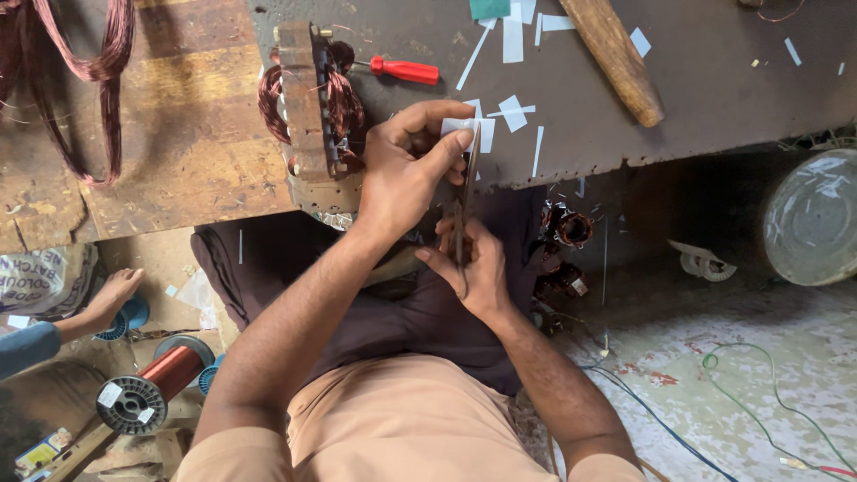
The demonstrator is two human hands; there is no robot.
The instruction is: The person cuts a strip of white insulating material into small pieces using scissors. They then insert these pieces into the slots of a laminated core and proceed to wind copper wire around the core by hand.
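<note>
**A:** What have you got in your hands?

**B:** Your left hand (406, 170) pinches a small white paper slip (460, 125) between thumb and forefinger, just over the front edge of the desk (714, 89). Your right hand (473, 268) is closed round the handles of a pair of scissors (466, 192), blades pointing up and away from you and meeting the slip. Whether the blades are apart or together, I can't quite tell from this angle.

**A:** And beside your left hand?

**B:** A motor stator (312, 103) stands on edge on the desk, copper windings bulging from both faces, touching or nearly touching your left wrist. Behind it lies a red-handled screwdriver (403, 70). A wooden mallet handle (616, 58) lies slanted farther right, and cut white paper strips (513, 112) are scattered between them, with one teal scrap (489, 7) at the top edge.

**A:** Any packages or labels about?

**B:** At the lower left, on the floor, a spool of copper wire (156, 384) lies on its side; its grey flange carries two small white rectangular stickers. Above it, at the left edge, sits a crumpled white sack (45, 281) with dark print. A colourful box corner (40, 453) peeks from the bottom left. Another person's foot (112, 295) rests near the sack. Loose copper coils (89, 71) hang at the upper left, and a round metal drum (812, 219) stands at the right.
</note>
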